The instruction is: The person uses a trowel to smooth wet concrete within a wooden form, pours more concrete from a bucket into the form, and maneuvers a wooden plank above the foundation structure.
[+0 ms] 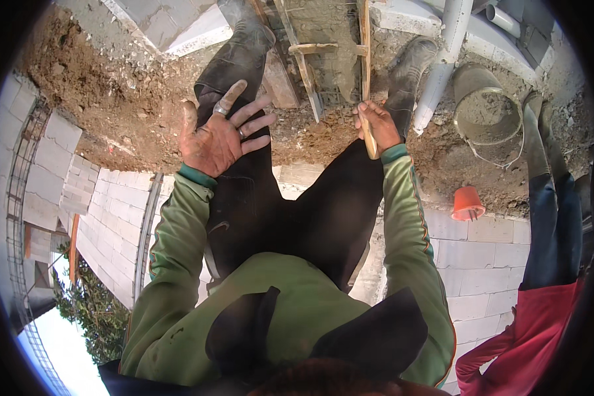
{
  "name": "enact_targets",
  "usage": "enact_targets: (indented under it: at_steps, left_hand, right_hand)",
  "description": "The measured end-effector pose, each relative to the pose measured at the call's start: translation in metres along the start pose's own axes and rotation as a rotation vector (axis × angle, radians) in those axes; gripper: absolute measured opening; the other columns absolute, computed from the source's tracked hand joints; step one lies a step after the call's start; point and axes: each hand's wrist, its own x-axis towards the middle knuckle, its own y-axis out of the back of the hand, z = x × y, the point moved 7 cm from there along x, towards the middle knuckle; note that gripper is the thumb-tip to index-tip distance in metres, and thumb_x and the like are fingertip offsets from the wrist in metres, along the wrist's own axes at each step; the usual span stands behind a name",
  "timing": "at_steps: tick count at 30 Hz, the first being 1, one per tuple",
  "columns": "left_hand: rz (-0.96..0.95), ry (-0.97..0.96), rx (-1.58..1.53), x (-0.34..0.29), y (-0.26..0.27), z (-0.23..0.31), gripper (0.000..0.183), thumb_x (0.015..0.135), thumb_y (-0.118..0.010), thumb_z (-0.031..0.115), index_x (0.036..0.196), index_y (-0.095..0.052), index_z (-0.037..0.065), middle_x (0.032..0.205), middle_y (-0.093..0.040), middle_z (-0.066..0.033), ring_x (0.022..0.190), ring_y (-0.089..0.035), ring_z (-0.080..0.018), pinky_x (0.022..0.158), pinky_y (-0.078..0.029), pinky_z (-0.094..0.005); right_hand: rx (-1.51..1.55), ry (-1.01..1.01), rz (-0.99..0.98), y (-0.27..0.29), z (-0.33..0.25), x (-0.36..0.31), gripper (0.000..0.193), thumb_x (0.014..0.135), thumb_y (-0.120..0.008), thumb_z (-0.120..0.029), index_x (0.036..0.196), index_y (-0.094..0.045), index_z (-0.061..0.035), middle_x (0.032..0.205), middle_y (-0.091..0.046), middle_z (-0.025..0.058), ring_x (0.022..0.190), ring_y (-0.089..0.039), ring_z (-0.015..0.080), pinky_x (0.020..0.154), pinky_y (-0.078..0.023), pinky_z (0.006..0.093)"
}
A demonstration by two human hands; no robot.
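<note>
My left hand (pixel 226 135) is held palm up with its fingers spread, above my left leg. A pale wrap covers part of one finger, a ring sits on another, and grey smears mark the skin. My right hand (pixel 379 125) is closed around a pale wooden handle (pixel 370 140); the working end of this tool cannot be made out. Ahead of that hand, two wooden boards (pixel 365 53) flank a strip of grey wet mortar (pixel 336 69). A short wooden crosspiece (pixel 315 48) spans them.
A bucket of mortar (pixel 487 109) stands to the right, near a white pipe (pixel 446 66). Closer lies a small orange bucket (pixel 468 203). A person in a red top (pixel 531 330) stands at far right. Loose soil (pixel 105 119) and block walls (pixel 485 264) surround me.
</note>
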Motion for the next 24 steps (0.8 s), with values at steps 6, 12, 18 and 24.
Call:
enact_targets:
  at_steps: [6,12,18,24]
  left_hand:
    - [-0.066,-0.022,-0.106,-0.009,0.014,0.005,0.116,0.085,-0.043,0.091,0.167,-0.012,0.016,0.166,-0.022,-0.0305,0.146,-0.04,-0.0479,0.109,-0.049,-0.0593]
    - [-0.071,-0.022,-0.154,-0.017,0.029,0.007,0.116,0.084,-0.046,0.09,0.166,-0.015,0.016,0.165,-0.023,-0.0313,0.145,-0.041,-0.0486,0.107,-0.05,-0.0601]
    - [-0.073,-0.02,-0.209,-0.021,0.035,0.013,0.113,0.083,-0.047,0.09,0.166,-0.02,0.017,0.165,-0.023,-0.032,0.144,-0.041,-0.0487,0.107,-0.05,-0.0604]
    - [-0.098,-0.007,-0.272,-0.023,0.037,0.02,0.111,0.084,-0.048,0.089,0.166,-0.02,0.018,0.165,-0.022,-0.0324,0.145,-0.04,-0.0495,0.107,-0.049,-0.0613]
  right_hand:
    - [0.311,-0.009,0.21,-0.051,-0.003,0.076,0.031,0.109,-0.05,-0.036,0.099,-0.059,-0.0086,0.074,-0.06,0.0053,0.056,-0.057,0.0187,0.053,-0.05,0.0347]
    - [0.271,0.008,0.195,-0.103,-0.012,0.087,0.033,0.11,-0.044,-0.039,0.104,-0.058,-0.0099,0.076,-0.06,0.0049,0.058,-0.058,0.0205,0.056,-0.051,0.0368]
    - [0.881,0.125,0.351,-0.134,-0.023,0.16,0.037,0.112,-0.035,-0.04,0.099,-0.054,-0.0111,0.077,-0.058,0.0039,0.064,-0.056,0.0214,0.061,-0.053,0.0393]
    - [0.941,0.343,0.294,-0.146,-0.033,0.179,0.039,0.111,-0.034,-0.046,0.094,-0.048,-0.0143,0.073,-0.052,0.0036,0.06,-0.053,0.0235,0.055,-0.05,0.0414]
